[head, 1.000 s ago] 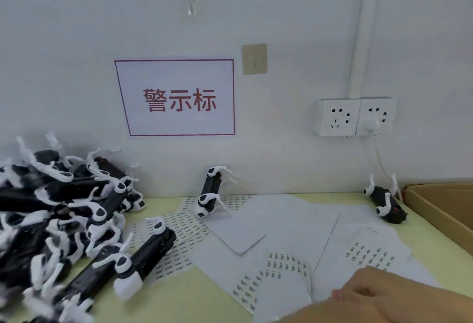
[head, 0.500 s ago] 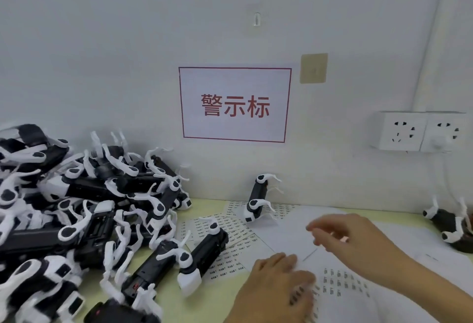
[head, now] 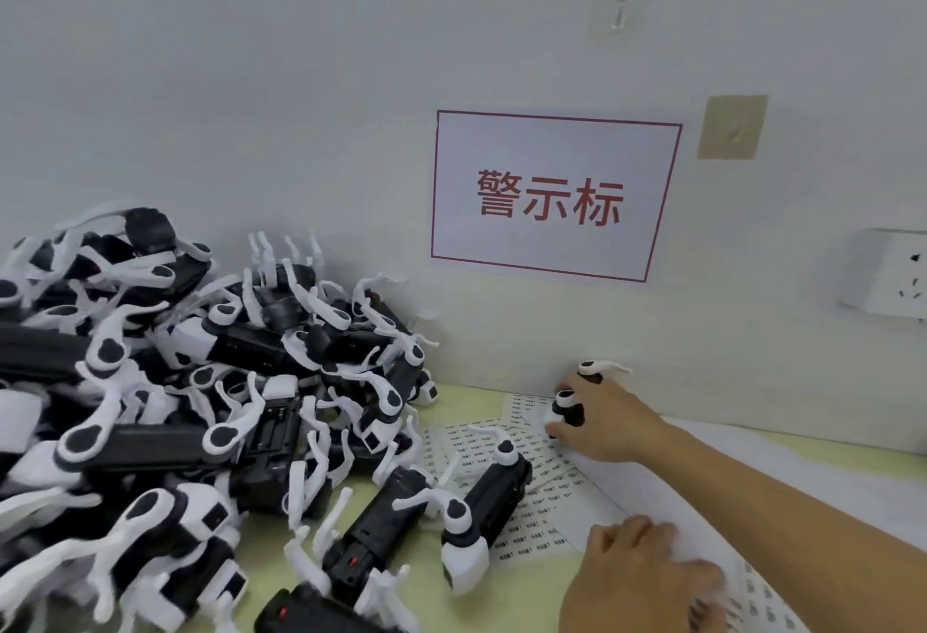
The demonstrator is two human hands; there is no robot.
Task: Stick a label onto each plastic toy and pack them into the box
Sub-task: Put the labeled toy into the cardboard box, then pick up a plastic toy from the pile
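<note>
Plastic toys [head: 200,411] heap at the left against the wall, one loose toy [head: 481,497] lying just right of the pile on the label sheets [head: 531,482]. Your left hand [head: 647,582] rests flat on the near sheets. Your right hand [head: 607,424] grips a small toy [head: 572,406] at the far wall's edge, bare tabletop [head: 506,602] between.

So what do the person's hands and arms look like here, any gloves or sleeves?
Both are bare. The right hand and left hand wear no gloves, and no rings or watch show. The right forearm is uncovered as far as the frame edge, with no sleeve in view. The left fingers look motion-blurred.
</note>
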